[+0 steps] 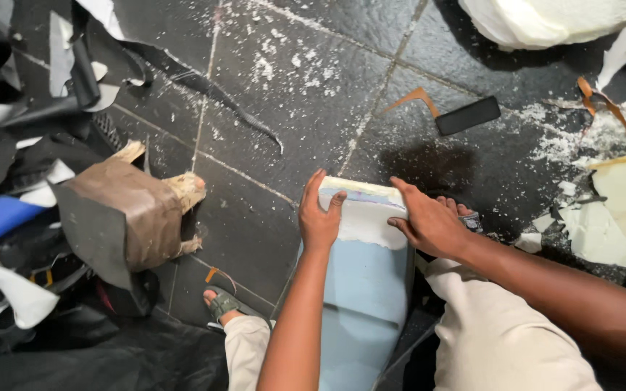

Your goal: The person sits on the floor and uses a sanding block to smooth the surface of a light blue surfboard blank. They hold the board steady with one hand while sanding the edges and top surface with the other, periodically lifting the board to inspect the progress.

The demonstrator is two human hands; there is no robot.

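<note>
A tall light-blue foam block with a white and cream layer at its top end stands between my knees on the dark tiled floor. My left hand grips the block's top left corner, thumb on its face. At the top right edge my right hand lies flat, fingers spread across the white layer. Both forearms reach down from the bottom of the view. My sandalled left foot rests to the left of the block.
A brown paper-wrapped block sits at the left beside a heap of black, white and blue scraps. A black rectangular object lies on the floor beyond. Cream foam pieces and white crumbs litter the right; a large white foam piece lies top right.
</note>
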